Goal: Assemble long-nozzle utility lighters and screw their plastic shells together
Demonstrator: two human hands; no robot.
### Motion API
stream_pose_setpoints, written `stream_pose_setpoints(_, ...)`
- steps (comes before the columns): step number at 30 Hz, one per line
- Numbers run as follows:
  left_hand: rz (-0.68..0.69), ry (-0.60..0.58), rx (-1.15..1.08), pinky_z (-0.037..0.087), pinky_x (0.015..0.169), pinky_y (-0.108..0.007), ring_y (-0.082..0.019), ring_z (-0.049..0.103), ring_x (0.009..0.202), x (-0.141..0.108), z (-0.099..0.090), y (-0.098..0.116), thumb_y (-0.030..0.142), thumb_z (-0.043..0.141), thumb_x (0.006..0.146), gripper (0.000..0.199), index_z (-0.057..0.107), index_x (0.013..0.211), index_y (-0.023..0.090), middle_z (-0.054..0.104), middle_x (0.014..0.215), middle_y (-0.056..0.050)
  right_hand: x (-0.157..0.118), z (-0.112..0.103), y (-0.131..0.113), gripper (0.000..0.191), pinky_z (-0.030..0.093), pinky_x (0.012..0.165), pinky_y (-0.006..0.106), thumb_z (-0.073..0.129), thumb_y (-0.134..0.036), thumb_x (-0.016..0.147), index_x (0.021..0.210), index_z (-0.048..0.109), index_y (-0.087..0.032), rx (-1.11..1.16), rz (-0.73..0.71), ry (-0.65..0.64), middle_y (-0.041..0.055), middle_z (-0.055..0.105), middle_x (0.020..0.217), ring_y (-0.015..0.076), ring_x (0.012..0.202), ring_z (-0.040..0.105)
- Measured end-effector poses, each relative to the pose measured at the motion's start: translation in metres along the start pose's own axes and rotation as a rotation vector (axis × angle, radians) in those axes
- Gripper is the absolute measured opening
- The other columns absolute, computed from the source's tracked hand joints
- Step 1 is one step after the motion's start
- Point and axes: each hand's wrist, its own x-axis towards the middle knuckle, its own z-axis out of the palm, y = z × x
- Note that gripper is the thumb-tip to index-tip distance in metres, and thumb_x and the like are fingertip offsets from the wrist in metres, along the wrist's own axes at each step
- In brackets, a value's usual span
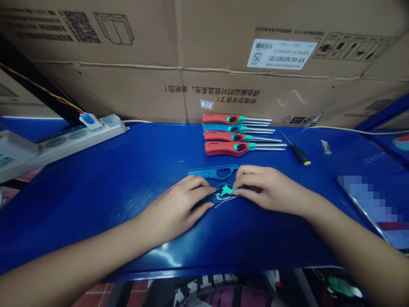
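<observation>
Low over the blue table [137,238], a teal plastic lighter trigger piece [227,190] sits between my hands, with thin white wires [226,198] around it. My right hand [266,185] pinches the trigger's right end between thumb and fingers. My left hand [182,200] is curled at the other side, its index fingertip against a small black part [219,191]; what lies under its fingers is hidden. A thin grey tube [223,201] lies just below the wires. Behind the hands rests an opened blue lighter shell half [204,172], close to my right fingertips.
Several red and blue long-nosed lighters [225,148] lie in a row at the back. Right of them are a black screwdriver [299,154] and a small clear piece [326,147]. A power strip [70,140] stands left, a phone-like device [373,209] right, cardboard boxes [128,94] behind.
</observation>
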Motion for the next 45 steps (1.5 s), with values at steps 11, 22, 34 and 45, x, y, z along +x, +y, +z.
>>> stream_pose_setpoints(11,-0.104,-0.048,-0.029,0.054,0.092,-0.041,-0.024,0.061,0.104,-0.002,-0.003,0.003,0.022,0.062,0.096,0.027,0.066,0.122,0.018,0.063,0.108,-0.007,0.008,0.015,0.007,0.013,0.049,0.076,0.023,0.062,-0.019,0.095,0.095,0.074,-0.015,0.21,-0.05,0.035,0.0046,0.064,0.094,0.0106,0.083,0.063)
stream_pose_setpoints(22,-0.174,-0.05,-0.101,0.055,0.096,-0.043,-0.023,0.063,0.104,0.002,-0.004,0.004,0.022,0.064,0.094,0.027,0.066,0.12,0.02,0.063,0.107,-0.006,0.005,0.018,0.006,0.02,0.045,0.065,0.024,0.051,-0.018,0.1,0.099,0.071,-0.017,-0.126,-0.239,0.096,0.0052,0.068,0.093,0.0128,0.079,0.064)
stream_pose_setpoints(34,-0.187,-0.049,-0.132,0.055,0.094,-0.04,-0.023,0.065,0.103,0.003,-0.005,0.002,0.022,0.066,0.093,0.024,0.067,0.117,0.021,0.064,0.108,-0.006,0.005,0.02,0.006,0.02,0.047,0.066,0.024,0.051,-0.018,0.101,0.101,0.07,-0.017,-0.129,-0.283,0.129,0.0065,0.068,0.093,0.0132,0.08,0.064)
stream_pose_setpoints(45,-0.133,-0.018,-0.089,0.054,0.097,-0.042,-0.023,0.063,0.108,0.001,-0.003,0.004,0.021,0.065,0.093,0.029,0.059,0.122,0.02,0.065,0.115,-0.008,0.005,0.017,0.004,0.022,0.047,0.069,0.026,0.05,-0.022,0.1,0.1,0.072,-0.019,-0.098,-0.187,0.011,0.0066,0.066,0.098,0.0137,0.08,0.061)
